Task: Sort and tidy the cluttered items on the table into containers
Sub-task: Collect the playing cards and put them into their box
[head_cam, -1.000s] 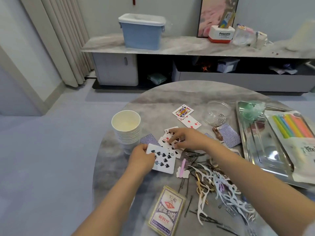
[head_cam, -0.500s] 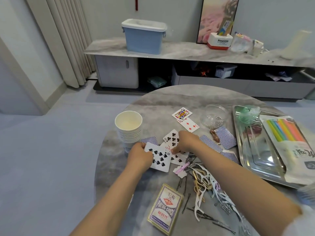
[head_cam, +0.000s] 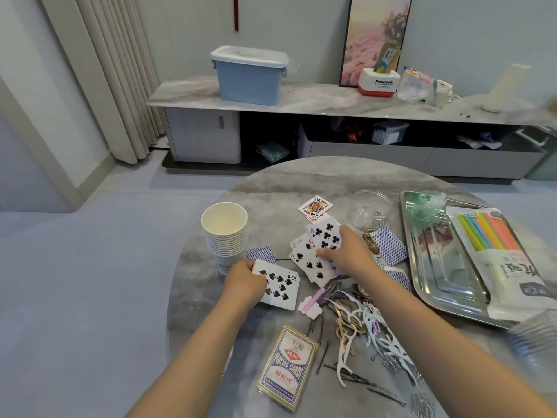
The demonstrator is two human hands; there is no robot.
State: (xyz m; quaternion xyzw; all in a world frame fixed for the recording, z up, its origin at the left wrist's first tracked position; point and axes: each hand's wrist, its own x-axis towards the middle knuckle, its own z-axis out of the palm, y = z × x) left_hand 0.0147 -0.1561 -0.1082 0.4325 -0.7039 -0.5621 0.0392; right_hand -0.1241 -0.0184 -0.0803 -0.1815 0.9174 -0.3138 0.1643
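Above the worktop point(head_cam: 271, 188), our left hand point(head_cam: 245, 282) grips the gathered cards point(head_cam: 280, 286). Just right of it, our nearer right hand point(head_cam: 346, 251) pinches the eight of clubs point(head_cam: 325, 233), long edge pointing away from us.

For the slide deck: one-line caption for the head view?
Left hand holds a card stack, right hand lifts the eight of clubs from the cluttered table.

The left hand point(head_cam: 244, 282) holds a ten of spades point(head_cam: 280, 286); the right hand point(head_cam: 346, 251) pinches an eight of clubs point(head_cam: 325, 233) over scattered cards on the desk point(head_cam: 271, 188).
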